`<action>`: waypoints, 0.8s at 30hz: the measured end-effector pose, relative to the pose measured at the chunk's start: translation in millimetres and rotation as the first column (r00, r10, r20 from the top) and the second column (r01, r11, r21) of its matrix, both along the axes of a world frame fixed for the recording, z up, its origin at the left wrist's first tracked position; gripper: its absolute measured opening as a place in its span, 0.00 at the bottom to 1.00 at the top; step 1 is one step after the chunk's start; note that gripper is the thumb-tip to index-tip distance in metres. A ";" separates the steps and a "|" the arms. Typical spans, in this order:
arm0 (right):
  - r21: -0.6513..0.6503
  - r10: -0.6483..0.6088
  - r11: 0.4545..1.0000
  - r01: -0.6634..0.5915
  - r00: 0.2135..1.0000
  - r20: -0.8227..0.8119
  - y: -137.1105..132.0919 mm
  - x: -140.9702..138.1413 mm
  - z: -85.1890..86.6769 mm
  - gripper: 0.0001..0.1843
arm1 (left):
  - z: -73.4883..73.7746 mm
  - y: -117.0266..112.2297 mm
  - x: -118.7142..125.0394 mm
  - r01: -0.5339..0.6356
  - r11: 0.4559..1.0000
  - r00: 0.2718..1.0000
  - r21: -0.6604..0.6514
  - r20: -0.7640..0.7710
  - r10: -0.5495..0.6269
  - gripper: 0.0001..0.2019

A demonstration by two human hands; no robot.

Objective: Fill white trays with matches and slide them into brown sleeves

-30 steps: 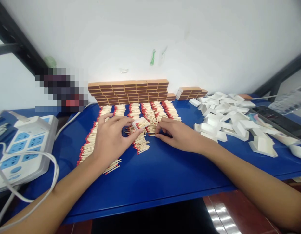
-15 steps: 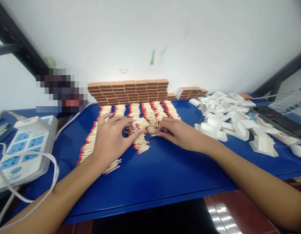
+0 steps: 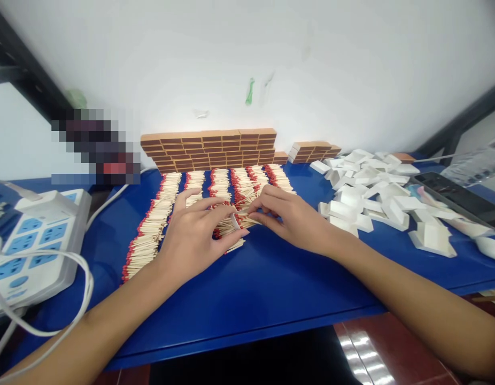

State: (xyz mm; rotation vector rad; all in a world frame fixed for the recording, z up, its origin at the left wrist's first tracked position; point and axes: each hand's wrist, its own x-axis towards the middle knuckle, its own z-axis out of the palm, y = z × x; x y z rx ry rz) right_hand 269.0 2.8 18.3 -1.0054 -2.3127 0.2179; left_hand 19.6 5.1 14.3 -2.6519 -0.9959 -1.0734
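My left hand (image 3: 195,230) is closed on a small white matchbox tray (image 3: 235,221), pinched between thumb and fingers and tilted on its side. Opposite it, my right hand (image 3: 289,216) has thumb and fingertips pressed together on a few matchsticks (image 3: 246,218) at the tray's open side. How many it holds I cannot make out. Under and behind both hands, red-tipped matches (image 3: 149,232) lie in several long rows on the blue table (image 3: 247,299). My left hand and wrist hide parts of these rows.
Brown-sided matchboxes (image 3: 215,149) are stacked against the wall, with a smaller stack (image 3: 314,152) beside them. Loose white trays (image 3: 378,192) are heaped on the right, near a phone (image 3: 462,195). At the left lie a power strip (image 3: 51,235) and white cables (image 3: 85,291).
The tray in my left hand has tipped from lying nearly flat to standing on its side, and moved slightly down and right. My right hand has come left, its fingertips now at the tray.
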 end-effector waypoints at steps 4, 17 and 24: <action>0.058 0.000 0.998 0.007 0.993 -0.118 1.4 4.2 2.6 0.05 | 1.7 1.6 -1.7 -0.022 0.999 0.999 -0.039 0.048 0.024 0.13; -0.167 -0.083 0.980 0.109 0.984 0.160 8.8 6.3 -14.7 0.05 | 8.7 7.5 -6.0 -0.236 0.956 0.954 -0.176 0.147 0.262 0.15; -0.199 -0.069 0.974 0.106 0.980 0.186 8.4 8.5 -12.4 0.08 | 7.4 8.0 -6.0 -0.235 0.958 0.959 -0.166 0.121 0.256 0.14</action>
